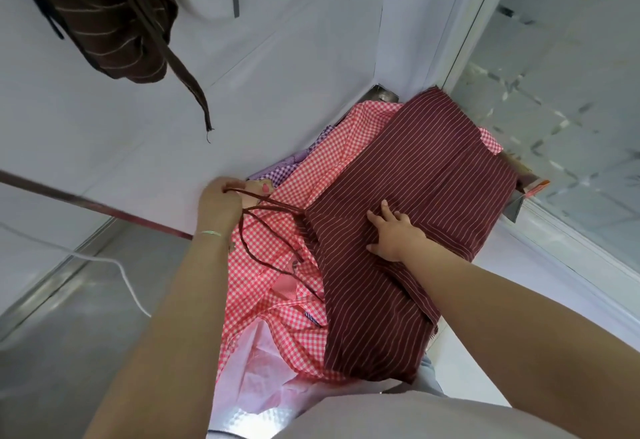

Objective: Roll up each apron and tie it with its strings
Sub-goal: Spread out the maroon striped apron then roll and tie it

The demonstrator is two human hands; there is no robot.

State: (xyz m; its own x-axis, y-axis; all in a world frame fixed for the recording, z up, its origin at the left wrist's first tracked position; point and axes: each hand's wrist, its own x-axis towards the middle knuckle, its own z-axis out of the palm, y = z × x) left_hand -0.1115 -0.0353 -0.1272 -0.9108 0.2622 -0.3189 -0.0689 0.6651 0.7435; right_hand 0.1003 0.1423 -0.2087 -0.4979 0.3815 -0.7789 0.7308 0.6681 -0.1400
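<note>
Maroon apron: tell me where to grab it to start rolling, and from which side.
Grip the maroon apron at its near hem, coming from the person's side. It lies flat and lengthwise away from them, the right hand pressing its middle and the left hand holding its strings clear.

Striped apron [408, 175] atop checked aprons [294, 303], strings [270, 210] to its left; another apron [104, 15] far left behind.
</note>
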